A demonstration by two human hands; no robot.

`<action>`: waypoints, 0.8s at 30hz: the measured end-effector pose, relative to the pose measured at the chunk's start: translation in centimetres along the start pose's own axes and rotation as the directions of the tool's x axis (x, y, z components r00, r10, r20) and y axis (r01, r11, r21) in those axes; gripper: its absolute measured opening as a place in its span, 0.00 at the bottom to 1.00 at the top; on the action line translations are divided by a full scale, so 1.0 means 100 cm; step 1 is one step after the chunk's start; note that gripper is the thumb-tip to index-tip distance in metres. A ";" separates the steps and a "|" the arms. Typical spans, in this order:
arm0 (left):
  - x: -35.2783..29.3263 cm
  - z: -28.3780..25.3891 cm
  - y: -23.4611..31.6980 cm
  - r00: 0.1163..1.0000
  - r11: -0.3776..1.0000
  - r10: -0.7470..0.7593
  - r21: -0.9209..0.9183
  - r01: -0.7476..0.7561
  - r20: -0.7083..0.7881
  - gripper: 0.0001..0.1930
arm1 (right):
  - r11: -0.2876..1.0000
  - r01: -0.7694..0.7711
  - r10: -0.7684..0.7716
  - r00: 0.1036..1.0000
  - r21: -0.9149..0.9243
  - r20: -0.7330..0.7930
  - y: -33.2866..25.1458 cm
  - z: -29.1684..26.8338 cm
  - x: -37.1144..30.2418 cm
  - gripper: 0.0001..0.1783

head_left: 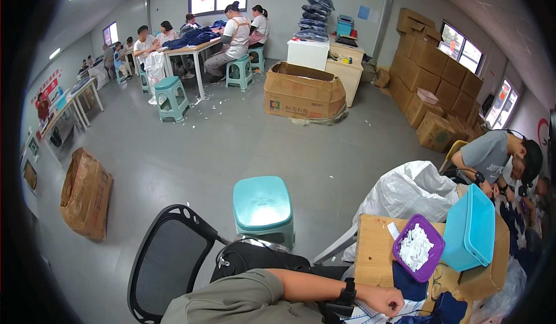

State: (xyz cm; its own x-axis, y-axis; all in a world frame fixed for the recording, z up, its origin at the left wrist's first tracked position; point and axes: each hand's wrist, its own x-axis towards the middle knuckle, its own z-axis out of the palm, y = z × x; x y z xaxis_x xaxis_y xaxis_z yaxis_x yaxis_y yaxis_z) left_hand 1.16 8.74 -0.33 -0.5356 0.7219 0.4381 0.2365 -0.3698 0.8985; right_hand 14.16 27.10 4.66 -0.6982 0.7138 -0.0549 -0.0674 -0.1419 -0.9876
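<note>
My left arm, with a black band on the wrist, reaches rightward along the lower edge. My left hand [384, 299] is closed with curled fingers, low over the near end of a wooden table [373, 246]. What its fingers hold, if anything, is hidden. Printed white sheets [360, 313] lie under and beside it. Dark blue cloth pieces [449, 309] are close by to its right. Just beyond stands a purple basket [427, 273] of small white slips [416, 247]. A tall turquoise bin [472, 231] is beside the basket. My right hand is out of view.
A white sack [405, 188] bulges behind the table; a co-worker [492, 156] sits bent over at the right. A turquoise stool [262, 202] and black mesh chair [168, 263] stand left of the table. Cardboard boxes [431, 69] and other seated people are farther back.
</note>
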 end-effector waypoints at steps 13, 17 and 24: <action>0.003 0.002 -0.010 0.999 0.999 0.034 -0.041 -0.034 0.012 0.02 | 0.999 0.018 -0.018 1.000 0.032 0.002 0.002 -0.002 0.000 0.29; 0.002 0.001 -0.009 0.999 0.999 0.038 -0.029 -0.037 0.012 0.02 | 1.000 -0.001 0.001 1.000 0.026 -0.001 -0.001 0.000 -0.001 0.28; 0.001 0.000 -0.002 0.999 0.998 0.034 -0.043 -0.034 -0.017 0.03 | 1.000 0.003 -0.003 1.000 -0.004 -0.021 -0.002 0.004 -0.002 0.27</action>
State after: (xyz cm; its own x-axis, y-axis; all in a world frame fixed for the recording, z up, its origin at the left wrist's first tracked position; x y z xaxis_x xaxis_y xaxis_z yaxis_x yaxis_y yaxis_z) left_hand 1.10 8.86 -0.45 -0.5410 0.6991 0.4675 0.2198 -0.4191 0.8810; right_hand 14.04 26.72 4.96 -0.6829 0.7284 -0.0546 -0.0667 -0.1367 -0.9884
